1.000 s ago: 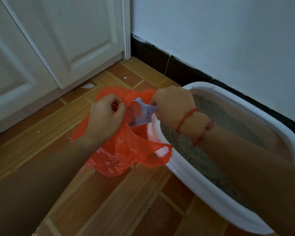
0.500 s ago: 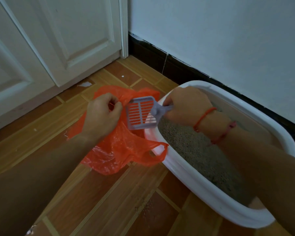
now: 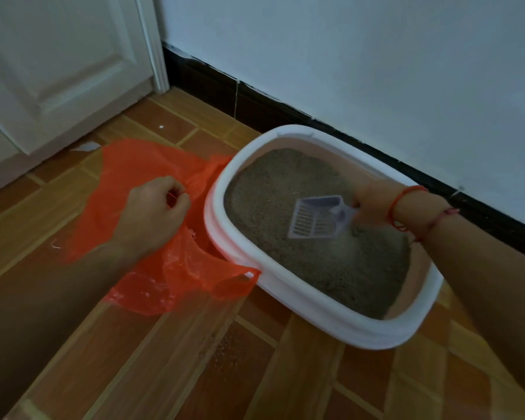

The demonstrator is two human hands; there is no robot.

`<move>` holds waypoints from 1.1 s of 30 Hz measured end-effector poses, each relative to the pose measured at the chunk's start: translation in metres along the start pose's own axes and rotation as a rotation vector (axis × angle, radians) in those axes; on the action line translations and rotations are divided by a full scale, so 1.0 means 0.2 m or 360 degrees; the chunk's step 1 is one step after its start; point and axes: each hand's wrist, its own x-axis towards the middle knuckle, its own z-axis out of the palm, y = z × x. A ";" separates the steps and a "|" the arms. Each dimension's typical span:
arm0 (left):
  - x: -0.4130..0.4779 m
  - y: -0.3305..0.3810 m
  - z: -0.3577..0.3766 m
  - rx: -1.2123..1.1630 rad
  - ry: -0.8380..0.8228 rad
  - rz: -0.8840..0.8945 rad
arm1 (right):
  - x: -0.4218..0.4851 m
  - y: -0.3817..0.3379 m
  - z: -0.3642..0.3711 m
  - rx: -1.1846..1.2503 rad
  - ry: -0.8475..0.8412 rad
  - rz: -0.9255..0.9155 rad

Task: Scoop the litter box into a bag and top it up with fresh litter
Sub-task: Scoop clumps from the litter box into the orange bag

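Note:
A white litter box (image 3: pixel 288 294) full of grey-brown litter (image 3: pixel 288 189) sits on the tiled floor against the wall. An orange plastic bag (image 3: pixel 140 165) lies just left of it, touching the box's rim. My left hand (image 3: pixel 152 215) pinches the bag's edge and holds it up. My right hand (image 3: pixel 373 204) grips the handle of a pale lilac slotted scoop (image 3: pixel 317 218), which hovers over the middle of the litter with its slotted face tilted toward me. The scoop looks empty.
A white panelled door (image 3: pixel 58 65) stands at the back left. A dark skirting board (image 3: pixel 285 107) runs along the wall behind the box. Scattered litter grains (image 3: pixel 228 348) lie on the orange-brown floor tiles in front.
My right hand has carried the scoop from over the bag's mouth rightward to above the middle of the litter. My left hand keeps its hold on the bag.

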 end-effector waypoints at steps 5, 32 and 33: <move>0.00 0.04 0.04 0.0007 -0.0020 0.0045 | -0.09 0.14 0.12 -0.0137 -0.0570 0.0174; 0.01 0.02 0.02 0.0028 0.0031 0.0016 | -0.05 -0.05 0.47 0.0694 -0.0650 0.0058; 0.01 0.01 0.02 0.0029 0.0033 0.0015 | -0.03 -0.07 0.48 0.0748 -0.0612 0.0043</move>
